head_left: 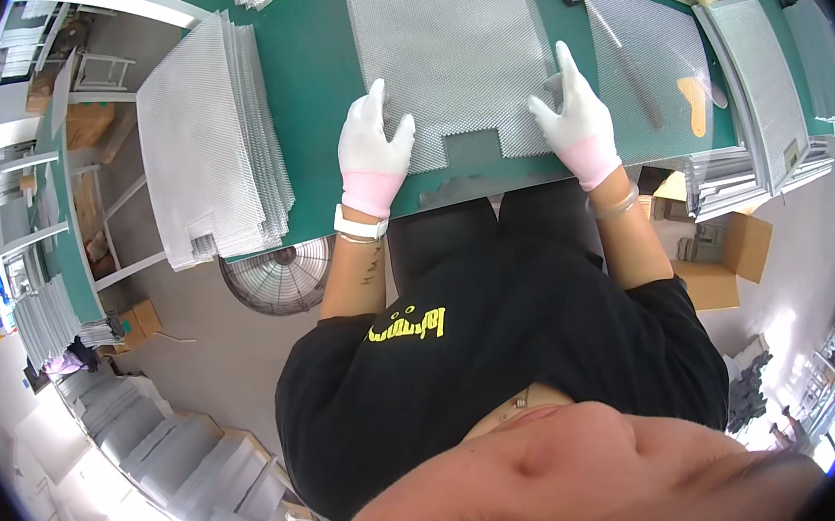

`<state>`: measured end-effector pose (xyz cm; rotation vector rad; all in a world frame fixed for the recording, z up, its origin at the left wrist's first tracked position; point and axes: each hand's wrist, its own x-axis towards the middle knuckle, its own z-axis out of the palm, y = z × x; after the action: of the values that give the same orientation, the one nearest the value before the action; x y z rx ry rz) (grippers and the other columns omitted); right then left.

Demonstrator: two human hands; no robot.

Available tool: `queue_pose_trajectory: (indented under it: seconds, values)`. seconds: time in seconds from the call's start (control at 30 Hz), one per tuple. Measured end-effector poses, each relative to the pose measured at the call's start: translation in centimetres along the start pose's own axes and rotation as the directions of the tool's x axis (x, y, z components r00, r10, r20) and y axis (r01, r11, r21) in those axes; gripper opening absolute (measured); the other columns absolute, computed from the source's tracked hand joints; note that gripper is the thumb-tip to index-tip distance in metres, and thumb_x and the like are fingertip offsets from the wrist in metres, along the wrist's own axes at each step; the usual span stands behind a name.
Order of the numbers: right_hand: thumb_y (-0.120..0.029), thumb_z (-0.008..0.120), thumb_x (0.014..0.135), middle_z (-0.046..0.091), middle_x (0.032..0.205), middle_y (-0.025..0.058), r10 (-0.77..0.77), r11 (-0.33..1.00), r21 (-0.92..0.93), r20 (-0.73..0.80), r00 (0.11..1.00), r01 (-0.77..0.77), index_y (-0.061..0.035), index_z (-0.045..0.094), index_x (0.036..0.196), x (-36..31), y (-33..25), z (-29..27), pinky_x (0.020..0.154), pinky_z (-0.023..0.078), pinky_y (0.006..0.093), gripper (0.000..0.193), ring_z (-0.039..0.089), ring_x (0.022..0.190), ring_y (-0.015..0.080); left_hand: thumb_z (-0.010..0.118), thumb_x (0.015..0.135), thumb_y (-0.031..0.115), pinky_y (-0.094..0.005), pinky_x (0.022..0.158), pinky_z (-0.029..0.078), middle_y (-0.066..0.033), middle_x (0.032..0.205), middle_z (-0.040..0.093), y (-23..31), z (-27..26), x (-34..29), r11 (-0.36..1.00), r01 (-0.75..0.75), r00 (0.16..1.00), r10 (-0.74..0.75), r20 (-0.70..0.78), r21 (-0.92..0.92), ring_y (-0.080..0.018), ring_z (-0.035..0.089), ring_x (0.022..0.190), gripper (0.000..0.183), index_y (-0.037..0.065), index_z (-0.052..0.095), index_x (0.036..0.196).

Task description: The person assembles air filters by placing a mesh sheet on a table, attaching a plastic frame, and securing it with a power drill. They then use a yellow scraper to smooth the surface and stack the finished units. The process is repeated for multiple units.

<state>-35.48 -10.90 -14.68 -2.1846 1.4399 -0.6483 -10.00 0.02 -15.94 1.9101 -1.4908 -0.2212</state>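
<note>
A left hand in a white glove with a pink cuff (374, 152) and a matching gloved right hand (581, 129) are at the two sides of a silver-grey rectangular mesh sheet (452, 46). The sheet lies between and ahead of them on a green table (308, 60), its square notch toward the person. On each hand thumb and forefinger stand apart; whether the other fingers pinch the sheet's edge cannot be told. Left of the left hand sits a stack of notched grey mesh sheets (194, 131). Right of the right hand lie a see-through mesh piece (653, 47) and a flat tan piece (693, 105).
</note>
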Motion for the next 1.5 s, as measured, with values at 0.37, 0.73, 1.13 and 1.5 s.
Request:
queue_pose_trajectory:
  seconds: [0.37, 0.73, 1.13, 1.5]
  values:
    - [-0.032, 0.071, 0.088, 0.061, 0.110, 0.0144, -0.056, 0.991, -0.120, 0.031, 0.998, 0.060, -0.0088, 0.042, 0.147, 0.2, 1.0, 1.6, 0.077, 0.056, 0.0400, 0.070, 0.066, 0.092, 0.0326, 0.073, 0.083, 0.018, -0.0424, 0.091, 0.051, -0.0215, 0.113, 0.061, -2.2, 1.3, -0.2, 1.000, -0.009, 0.999, 0.008, 0.041, 0.028, -0.0370, 0.061, 0.103, 0.058, -0.003, 0.053, 0.134]
    - [-0.032, 0.069, 0.089, 0.059, 0.113, 0.0176, 0.016, 0.986, -0.166, 0.139, 0.990, 0.008, -0.0095, 0.046, 0.144, 0.6, 0.4, 0.9, 0.082, 0.055, 0.0423, 0.064, 0.065, 0.096, 0.0362, 0.074, 0.083, 0.019, -0.0386, 0.091, 0.051, -0.0174, 0.114, 0.062, -2.2, 1.4, 0.0, 0.999, 0.023, 0.999, -0.025, 0.048, 0.039, -0.0290, 0.063, 0.098, 0.058, -0.001, 0.055, 0.135]
    - [-0.032, 0.069, 0.090, 0.058, 0.114, 0.0201, 0.007, 0.980, -0.195, 0.176, 0.984, 0.028, -0.0077, 0.047, 0.143, 0.8, 0.5, 0.8, 0.083, 0.055, 0.0438, 0.062, 0.065, 0.097, 0.0390, 0.074, 0.082, 0.021, -0.0415, 0.097, 0.048, -0.0208, 0.120, 0.059, -2.1, 1.4, 0.0, 0.998, 0.067, 0.996, -0.068, 0.062, 0.014, -0.0356, 0.058, 0.111, 0.059, 0.002, 0.057, 0.135]
    - [-0.043, 0.060, 0.095, 0.062, 0.108, 0.0215, -0.096, 0.853, -0.456, 0.343, 0.934, 0.255, -0.0120, 0.056, 0.131, 9.1, -3.0, -4.3, 0.085, 0.054, 0.0474, 0.048, 0.066, 0.099, 0.0387, 0.068, 0.084, 0.049, -0.0637, 0.119, 0.011, -0.0125, 0.155, 0.042, -2.8, -1.0, 2.0, 0.892, -0.143, 0.957, 0.014, 0.290, 0.430, -0.0427, 0.034, 0.142, 0.062, 0.023, 0.059, 0.140]
